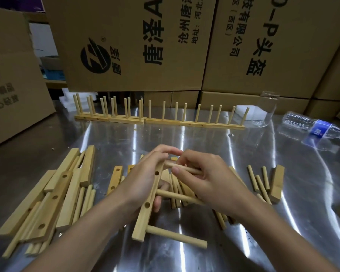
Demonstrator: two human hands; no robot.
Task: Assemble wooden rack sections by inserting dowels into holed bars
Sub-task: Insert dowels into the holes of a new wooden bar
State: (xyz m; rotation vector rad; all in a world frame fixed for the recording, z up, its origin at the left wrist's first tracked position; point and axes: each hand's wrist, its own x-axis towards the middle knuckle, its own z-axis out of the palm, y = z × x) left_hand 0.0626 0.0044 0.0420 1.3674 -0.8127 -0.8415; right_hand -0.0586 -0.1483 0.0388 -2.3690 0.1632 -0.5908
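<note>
My left hand (pixel 143 179) grips a holed wooden bar (pixel 145 209), held upright-tilted above the steel table. Two dowels stick out of the bar to the right, a lower dowel (pixel 177 236) and a middle dowel (pixel 177 196). My right hand (pixel 206 179) pinches a third dowel (pixel 185 168) with its end at the bar's top hole. Loose bars (pixel 67 185) and loose dowels (pixel 84 201) lie in a pile at the left. More dowels (pixel 260 181) and a short bar (pixel 277 183) lie at the right.
Finished rack sections (pixel 157 119) stand in a row at the back of the shiny table (pixel 224 146). A glass (pixel 266 108) and a lying plastic water bottle (pixel 314 128) are at the back right. Cardboard boxes (pixel 130 44) wall the far side and left.
</note>
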